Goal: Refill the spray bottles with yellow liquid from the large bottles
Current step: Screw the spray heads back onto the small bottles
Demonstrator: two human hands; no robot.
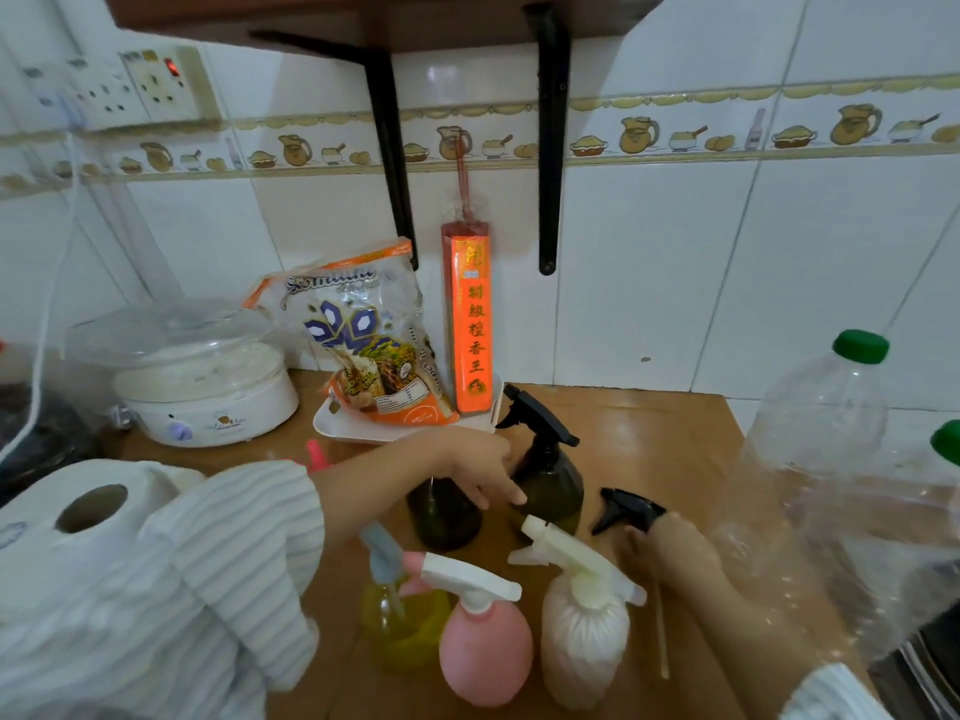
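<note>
A: Where are the spray bottles located?

B: Five are grouped on the wooden countertop. Two dark bottles are set at the back: one dark bottle with a black trigger head fitted, and, just to its left, an uncapped dark bottle. Three are set in front: a yellow bottle with a grey-blue head, a pink bottle with a white head, and a white bottle with a white head.

A: How are the fingers of the left hand described?

B: The left hand is extended over the uncapped dark bottle. Its fingers are held fairly straight and slightly spread, with the tips laid against the side of the capped dark bottle. Nothing is gripped by it.

A: And the right hand?

B: The right hand is lowered to the countertop right of the bottles. A loose black trigger head is held by its curled fingers. A pale dip tube is seen lying on the wood below the wrist.

A: Where are the large bottles?

B: A clear large bottle with a green cap is stood at the right edge. The green cap of a second one is partly shown beside it.

A: What else is recorded?

B: A white tray holding a rice bag and a red incense pack, a white steamer, and a paper roll at the left.
</note>
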